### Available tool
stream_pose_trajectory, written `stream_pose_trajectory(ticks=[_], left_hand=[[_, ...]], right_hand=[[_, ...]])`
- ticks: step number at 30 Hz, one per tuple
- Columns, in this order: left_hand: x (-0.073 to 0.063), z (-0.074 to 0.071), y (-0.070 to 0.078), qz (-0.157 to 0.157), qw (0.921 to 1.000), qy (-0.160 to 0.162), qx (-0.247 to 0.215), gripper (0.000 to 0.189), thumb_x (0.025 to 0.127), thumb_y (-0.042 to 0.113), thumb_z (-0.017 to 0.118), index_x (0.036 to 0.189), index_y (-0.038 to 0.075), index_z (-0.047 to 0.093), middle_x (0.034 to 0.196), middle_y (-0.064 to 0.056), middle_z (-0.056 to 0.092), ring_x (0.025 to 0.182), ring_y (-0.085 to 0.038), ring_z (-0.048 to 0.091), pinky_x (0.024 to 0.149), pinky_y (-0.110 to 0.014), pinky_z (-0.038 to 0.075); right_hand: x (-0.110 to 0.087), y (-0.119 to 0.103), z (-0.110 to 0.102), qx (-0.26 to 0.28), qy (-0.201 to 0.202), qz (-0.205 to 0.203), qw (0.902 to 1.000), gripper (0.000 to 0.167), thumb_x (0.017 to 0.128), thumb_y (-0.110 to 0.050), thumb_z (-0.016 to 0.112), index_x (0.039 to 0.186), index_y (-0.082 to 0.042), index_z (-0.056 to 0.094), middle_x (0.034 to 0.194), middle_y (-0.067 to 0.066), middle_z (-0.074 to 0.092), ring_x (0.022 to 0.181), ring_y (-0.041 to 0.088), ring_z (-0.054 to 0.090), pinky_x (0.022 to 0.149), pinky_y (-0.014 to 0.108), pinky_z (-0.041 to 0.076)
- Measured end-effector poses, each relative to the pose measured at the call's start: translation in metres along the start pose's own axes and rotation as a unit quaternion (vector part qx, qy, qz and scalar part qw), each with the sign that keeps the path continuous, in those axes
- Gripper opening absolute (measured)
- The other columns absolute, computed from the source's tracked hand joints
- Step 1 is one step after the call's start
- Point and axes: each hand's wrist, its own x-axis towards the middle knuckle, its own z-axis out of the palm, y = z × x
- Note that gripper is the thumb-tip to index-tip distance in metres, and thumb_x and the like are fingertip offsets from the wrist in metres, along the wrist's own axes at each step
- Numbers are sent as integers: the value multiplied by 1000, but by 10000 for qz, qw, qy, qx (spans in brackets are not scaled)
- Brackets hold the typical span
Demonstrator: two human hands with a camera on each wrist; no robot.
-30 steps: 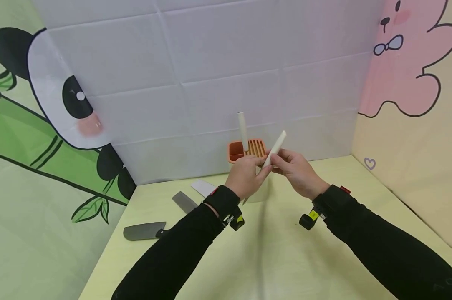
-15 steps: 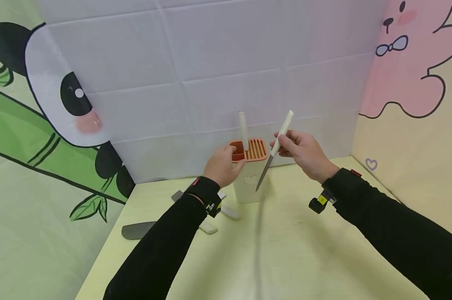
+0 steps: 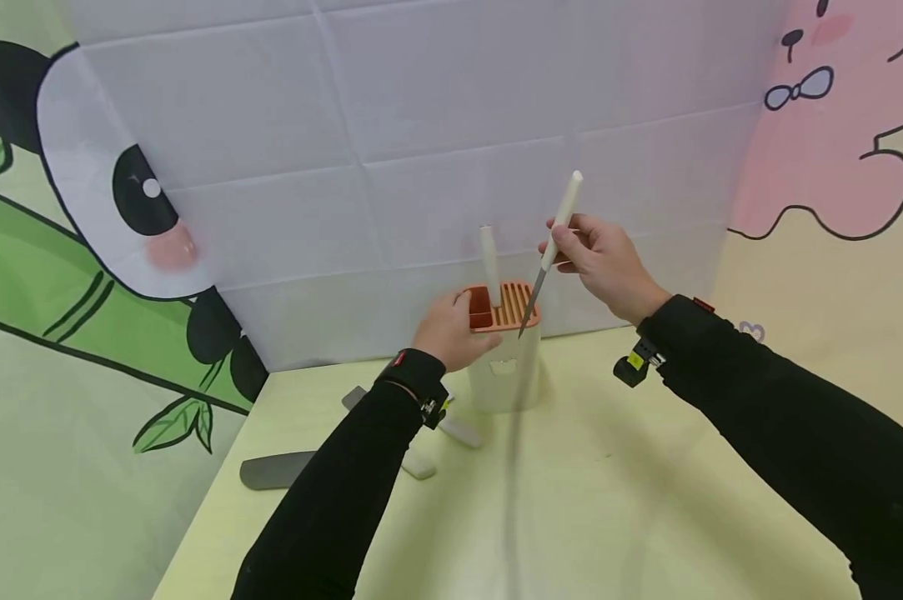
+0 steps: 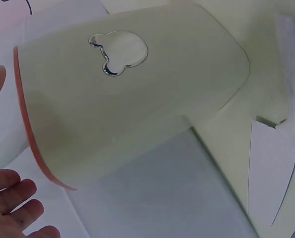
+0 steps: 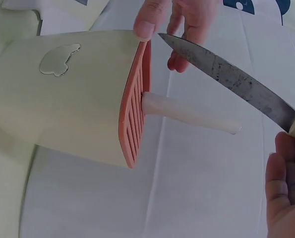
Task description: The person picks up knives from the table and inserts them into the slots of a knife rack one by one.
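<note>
My right hand [image 3: 604,262] holds a white-handled kitchen knife [image 3: 562,221] with its blade slanting down. In the head view the blade tip overlaps the front edge of the orange slotted top [image 3: 514,306] of a cream knife holder [image 3: 499,383]. The right wrist view shows the dark-spotted blade [image 5: 231,79] beyond the slots, its tip near my left hand [image 5: 187,25]. That left hand rests at the holder's left rim, thumb at the front edge and fingers loosely extended beside it. One white handle [image 3: 490,265] stands up from the holder's top.
Left of the holder, a dark broad blade [image 3: 274,471] and two white handles [image 3: 460,432] [image 3: 418,464] lie on the table, partly hidden by my left arm. A white knife [image 4: 291,109] lies beside the holder in the left wrist view. A white sheet [image 3: 421,150] hangs behind.
My hands have parted. The left went to the holder's rim, while the right lifted the knife up and right, then brought its blade tip to the holder's top.
</note>
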Motion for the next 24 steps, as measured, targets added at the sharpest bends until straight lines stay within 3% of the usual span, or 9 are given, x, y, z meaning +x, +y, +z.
stream_pose_trajectory(ticks=[6,11,15,19,24], left_hand=[[15,12,1,-10,9998,-157,120,95,76,63,69,140,-1,41,130,-11,50,118,-26,47,100,-36,41],[25,17,2,34,9991,-215,358,89,69,75,66,124,7,51,114,-6,52,105,-21,48,93,-35,43],[26,16,5,-98,9973,-441,583,90,62,86,60,116,13,52,117,-3,51,112,-21,46,99,-40,39],[22,15,6,-266,9946,-856,527,108,60,89,56,135,12,46,136,-5,44,129,-22,36,106,-48,34],[12,16,6,-447,9903,-1276,333,123,63,89,53,154,13,23,154,-4,24,144,-22,16,110,-54,26]], right_hand=[[20,10,8,-165,260,-181,9994,44,100,-34,50,133,-5,53,107,10,66,99,18,63,88,34,51],[28,16,14,-414,301,-438,9977,42,101,-31,48,135,-6,51,110,16,64,100,17,62,89,35,50],[28,18,19,-701,277,-672,9949,39,101,-27,49,134,-6,52,110,17,64,100,16,61,87,31,50],[29,18,27,-894,163,-869,9921,36,100,-23,51,130,-4,55,107,14,66,96,17,61,83,28,49],[25,19,40,-1096,-72,-1068,9882,34,99,-22,54,127,-3,58,107,11,67,95,21,64,85,32,50]])
